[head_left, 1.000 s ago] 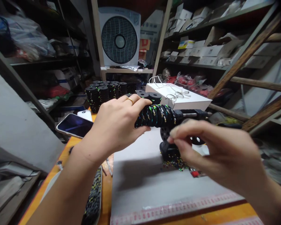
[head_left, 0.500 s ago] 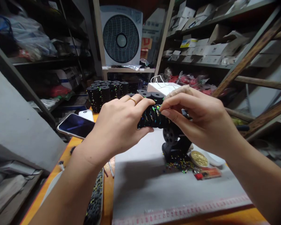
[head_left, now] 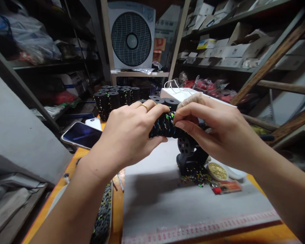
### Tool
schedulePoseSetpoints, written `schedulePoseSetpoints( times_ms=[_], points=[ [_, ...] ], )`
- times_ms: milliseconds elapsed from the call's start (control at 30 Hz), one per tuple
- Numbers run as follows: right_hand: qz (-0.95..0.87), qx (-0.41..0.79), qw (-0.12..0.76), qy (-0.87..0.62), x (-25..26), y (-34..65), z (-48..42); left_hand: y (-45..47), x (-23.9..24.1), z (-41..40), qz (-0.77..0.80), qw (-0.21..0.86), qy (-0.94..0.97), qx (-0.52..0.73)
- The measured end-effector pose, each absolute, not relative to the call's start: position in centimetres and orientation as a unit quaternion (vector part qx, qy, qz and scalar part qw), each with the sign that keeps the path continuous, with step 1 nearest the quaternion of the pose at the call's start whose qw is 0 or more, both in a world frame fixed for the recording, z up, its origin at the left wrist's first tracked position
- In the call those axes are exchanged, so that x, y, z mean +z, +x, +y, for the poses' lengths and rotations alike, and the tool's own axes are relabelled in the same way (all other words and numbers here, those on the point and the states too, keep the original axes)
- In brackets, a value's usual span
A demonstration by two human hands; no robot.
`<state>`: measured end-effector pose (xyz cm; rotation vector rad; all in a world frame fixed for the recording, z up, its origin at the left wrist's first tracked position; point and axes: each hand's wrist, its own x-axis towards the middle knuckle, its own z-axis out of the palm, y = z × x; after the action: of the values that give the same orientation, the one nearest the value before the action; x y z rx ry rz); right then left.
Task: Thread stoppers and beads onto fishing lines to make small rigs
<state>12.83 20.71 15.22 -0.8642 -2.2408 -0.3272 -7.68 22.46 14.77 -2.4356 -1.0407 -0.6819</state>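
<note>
My left hand (head_left: 132, 130) is wrapped over a black foam spool (head_left: 162, 127) that lies sideways, wound with line and dotted with small green, yellow and blue pieces. At the spool's right part, my right hand (head_left: 210, 127) is closed with thumb and forefinger pinched together; whatever is between the fingertips is too small to make out. Beige wrapping (head_left: 191, 100) covers one of its fingers. Beneath the right hand stands a black geared stand (head_left: 189, 157). Tiny coloured beads (head_left: 197, 178) lie scattered at its base.
A dish of gold-coloured bits (head_left: 218, 171) and a red-orange packet (head_left: 227, 187) lie on the white board (head_left: 152, 203). Several black spools (head_left: 114, 98) stand behind my left hand. A phone (head_left: 81, 135) lies at left, above a tray of dark pieces (head_left: 103, 217). A box fan (head_left: 132, 39) faces me.
Both hands keep nearly the same hold on the spool. The right fingertips have shifted very slightly, and the camera view has moved a little.
</note>
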Motion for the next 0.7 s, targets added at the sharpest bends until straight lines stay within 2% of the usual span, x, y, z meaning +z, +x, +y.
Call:
schedulePoseSetpoints(
  times_ms=[700],
  points=[
    [-0.842, -0.312, 0.365, -0.244, 13.0, 12.5, 21.0, -7.5, 14.6, 22.4, -0.384, 0.206, -0.865, -0.250]
  ],
)
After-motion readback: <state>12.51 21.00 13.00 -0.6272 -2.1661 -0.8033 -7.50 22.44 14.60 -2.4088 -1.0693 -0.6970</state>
